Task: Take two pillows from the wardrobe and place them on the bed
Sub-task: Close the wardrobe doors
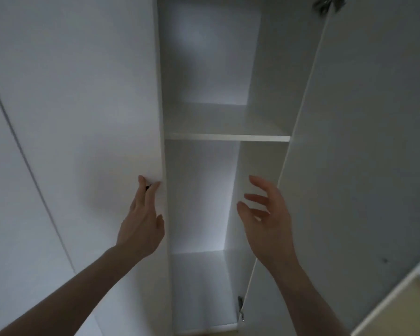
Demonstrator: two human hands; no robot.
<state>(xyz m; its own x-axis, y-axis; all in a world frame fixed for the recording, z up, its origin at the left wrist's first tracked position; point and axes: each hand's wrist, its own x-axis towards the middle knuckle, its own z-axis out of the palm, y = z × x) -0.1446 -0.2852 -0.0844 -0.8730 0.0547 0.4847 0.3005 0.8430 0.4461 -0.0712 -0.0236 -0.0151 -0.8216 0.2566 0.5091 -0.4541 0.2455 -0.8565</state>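
A white wardrobe compartment [204, 190] stands open in front of me, with one shelf [228, 137] across it. No pillow shows on the shelf or in the space below it. My left hand [141, 224] lies flat on the closed left door [83, 117] at its right edge, and a small dark knob [148, 187] shows between two fingers. My right hand [267, 221] hovers with fingers spread in front of the compartment, just left of the open right door [361, 141], and holds nothing.
The right door swings out toward me and takes up the right side of the view. It has hinges at the top [325, 6] and bottom [240, 309]. Another closed white panel [10, 190] is at far left. A strip of light wooden floor [403, 309] shows at lower right.
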